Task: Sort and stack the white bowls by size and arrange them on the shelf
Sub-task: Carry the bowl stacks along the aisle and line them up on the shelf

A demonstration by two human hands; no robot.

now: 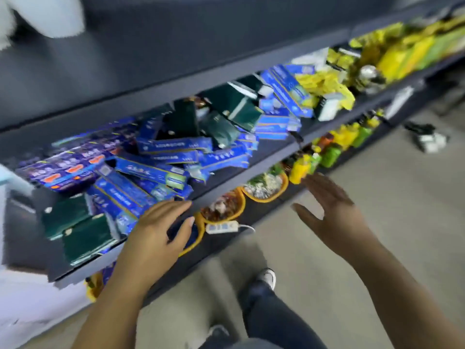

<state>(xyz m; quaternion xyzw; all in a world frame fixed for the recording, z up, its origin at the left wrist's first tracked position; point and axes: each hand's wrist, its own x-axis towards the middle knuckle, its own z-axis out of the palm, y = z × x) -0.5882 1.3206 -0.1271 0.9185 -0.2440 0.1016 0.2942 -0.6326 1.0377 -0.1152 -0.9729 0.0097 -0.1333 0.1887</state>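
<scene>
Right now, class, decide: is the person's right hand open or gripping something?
Open. The right hand hangs in the air, fingers spread straight, holding nothing.

Boxes (pixel 151 170) lie heaped on the shelf (pixel 274 149), with packets (pixel 324 84) to their right. On the lower shelf (pixel 254 212) sit tubs (pixel 264 187), a power strip (pixel 221 227) before them and bottles (pixel 332 153) further right.
</scene>
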